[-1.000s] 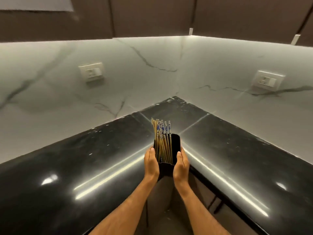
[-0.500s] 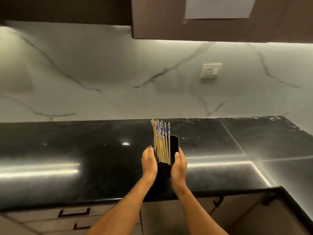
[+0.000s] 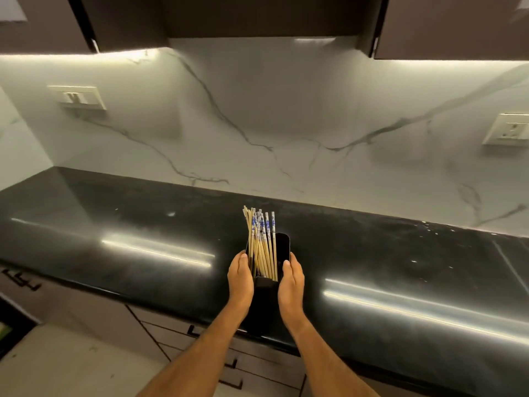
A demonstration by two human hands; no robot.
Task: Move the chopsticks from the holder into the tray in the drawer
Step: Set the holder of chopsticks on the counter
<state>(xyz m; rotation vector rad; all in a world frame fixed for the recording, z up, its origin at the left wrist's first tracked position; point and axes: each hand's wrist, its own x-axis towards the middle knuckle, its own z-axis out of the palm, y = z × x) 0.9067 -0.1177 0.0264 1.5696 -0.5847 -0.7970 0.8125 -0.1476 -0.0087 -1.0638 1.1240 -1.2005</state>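
Note:
A black holder (image 3: 282, 249) is held upright in front of me, above the front part of the black countertop (image 3: 143, 233). Several pale wooden chopsticks (image 3: 262, 242) with blue-patterned tops stand in it, leaning left and sticking out above its rim. My left hand (image 3: 240, 277) presses on the holder's left side and my right hand (image 3: 290, 280) on its right side. The holder's lower part is dark between my wrists. No tray or open drawer is in view.
A white marble backsplash (image 3: 286, 124) rises behind the counter, with switch plates at the left (image 3: 77, 97) and right (image 3: 509, 128). Dark wall cabinets (image 3: 257, 15) hang above. Closed drawers with black handles (image 3: 232, 363) sit under the counter.
The view has swung left along the counter, from the corner to a straight stretch. Both hands keep the same hold on the holder, which stays centred in front of me.

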